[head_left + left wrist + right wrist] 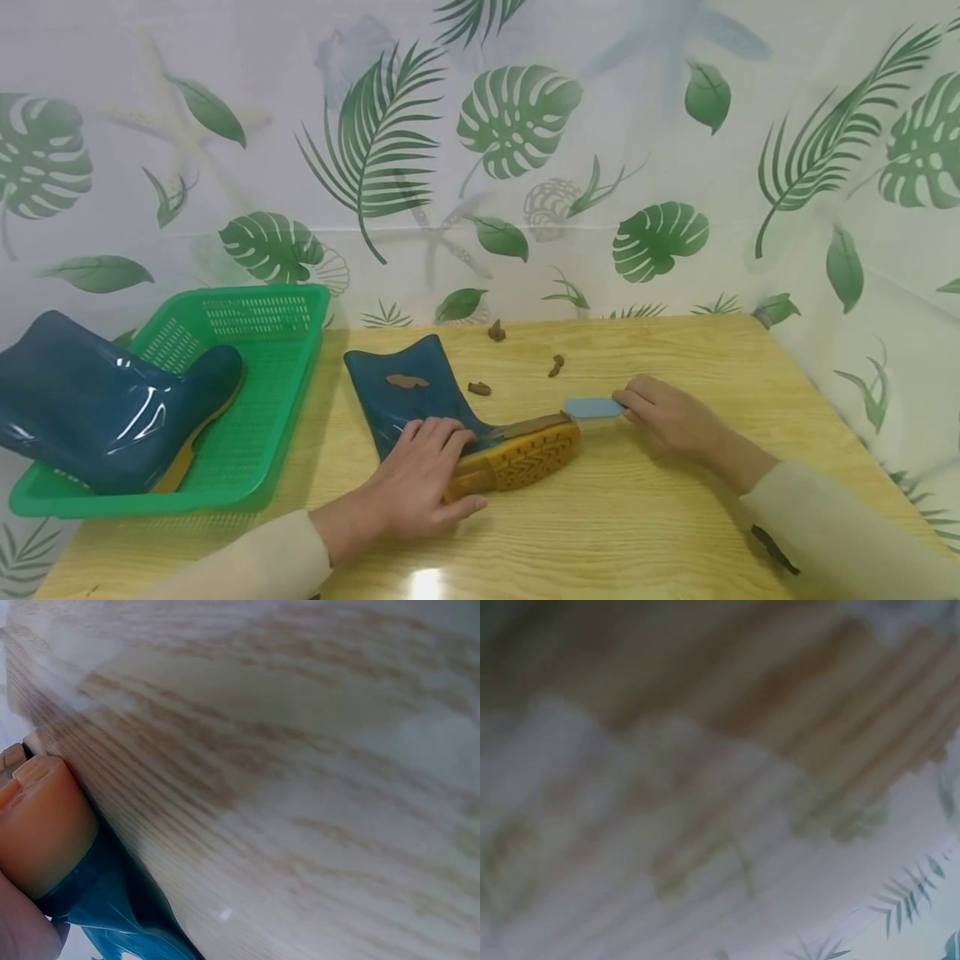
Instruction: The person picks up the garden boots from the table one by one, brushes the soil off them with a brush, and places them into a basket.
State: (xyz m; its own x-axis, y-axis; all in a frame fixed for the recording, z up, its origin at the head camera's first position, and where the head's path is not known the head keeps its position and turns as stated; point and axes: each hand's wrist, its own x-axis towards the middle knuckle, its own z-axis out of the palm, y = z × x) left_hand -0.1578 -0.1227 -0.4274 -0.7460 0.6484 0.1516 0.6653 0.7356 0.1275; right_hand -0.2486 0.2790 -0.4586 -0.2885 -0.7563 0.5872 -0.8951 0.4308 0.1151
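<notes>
A dark blue rain boot (405, 375) with an orange sole lies on its side on the table. My left hand (420, 479) grips it round the ankle and heel, thumb by the sole. In the left wrist view the orange heel (49, 836) shows beside part of that hand. My right hand (667, 417) pinches one end of a flat light-blue scraper (592, 407), whose far end is right at the boot's toe. A brown smear of mud (525, 427) runs along the boot's foot above the sole. Another brown patch (407, 381) sits on the shaft.
A green plastic basket (296, 392) stands at the left, with a second blue boot (112, 408) lying across it. Several brown clumps (480, 388) lie on the wood-grain table (637, 533) behind the first boot. A leaf-patterned cloth (570, 250) hangs along the back.
</notes>
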